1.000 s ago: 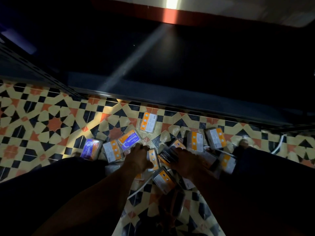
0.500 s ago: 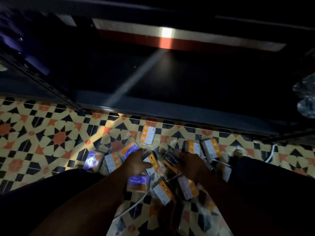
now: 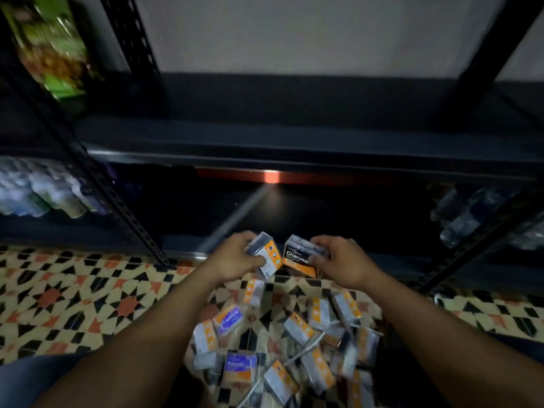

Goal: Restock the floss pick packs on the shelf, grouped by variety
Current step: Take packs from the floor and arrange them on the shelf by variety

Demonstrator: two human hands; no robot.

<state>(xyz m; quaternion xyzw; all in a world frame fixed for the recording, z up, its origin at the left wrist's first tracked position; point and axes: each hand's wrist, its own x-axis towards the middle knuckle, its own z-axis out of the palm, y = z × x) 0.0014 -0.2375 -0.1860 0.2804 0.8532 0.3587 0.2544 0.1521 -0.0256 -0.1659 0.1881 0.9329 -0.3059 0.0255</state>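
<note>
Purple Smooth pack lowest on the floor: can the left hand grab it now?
Probably not yet. The left hand grips an orange-and-white pack. The purple Smooth pack lies uncovered below it, so a freed hand likely could.

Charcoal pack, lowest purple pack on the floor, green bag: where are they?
Charcoal pack [image 3: 297, 255]: head view, on its black label.
Purple pack [image 3: 240, 365]: head view, on its purple front face.
Green bag [image 3: 62, 85]: head view, on its bright green lower part.

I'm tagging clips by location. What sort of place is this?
Probably a small shop or stockroom: black slotted metal shelving, wrapped water bottles on a side shelf, and many floss pick packs heaped on the tiled floor.
</note>
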